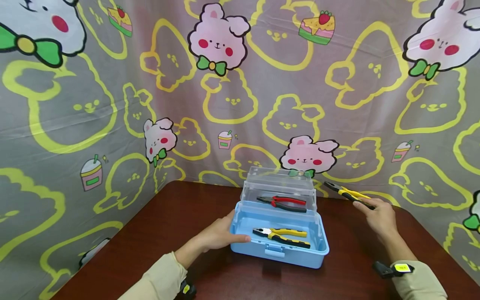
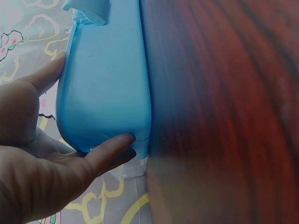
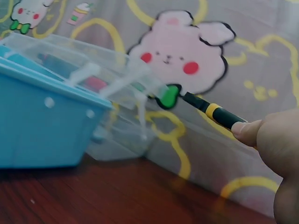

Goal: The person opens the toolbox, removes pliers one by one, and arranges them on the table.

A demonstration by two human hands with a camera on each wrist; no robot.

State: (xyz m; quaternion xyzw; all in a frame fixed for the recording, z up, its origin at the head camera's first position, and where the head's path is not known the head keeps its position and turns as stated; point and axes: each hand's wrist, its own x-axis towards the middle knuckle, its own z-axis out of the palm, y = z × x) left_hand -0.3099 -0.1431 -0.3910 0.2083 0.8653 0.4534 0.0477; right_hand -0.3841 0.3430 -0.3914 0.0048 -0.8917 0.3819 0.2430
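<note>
A light blue toolbox (image 1: 247, 248) stands with its clear lid (image 1: 277, 180) raised. My left hand (image 1: 215, 235) holds its left end, thumb over the front rim and fingers along the end wall (image 2: 105, 93). Inside the blue compartment lie pliers with yellow and black handles (image 1: 275, 236). Red-and-black-handled pliers (image 1: 276, 201) rest in the clear part behind. To the right, my right hand (image 1: 380, 216) grips another pair of yellow-and-black pliers (image 1: 345, 191) by the handles, raised above the table, their tip pointing left. The right wrist view shows these pliers (image 3: 224, 116) against the curtain.
The toolbox sits on a dark red-brown wooden table (image 1: 180, 212). A grey curtain (image 1: 240, 112) printed with rabbits and yellow outlines hangs behind the table and along its left side. A blue latch (image 1: 275, 251) sits on the toolbox front.
</note>
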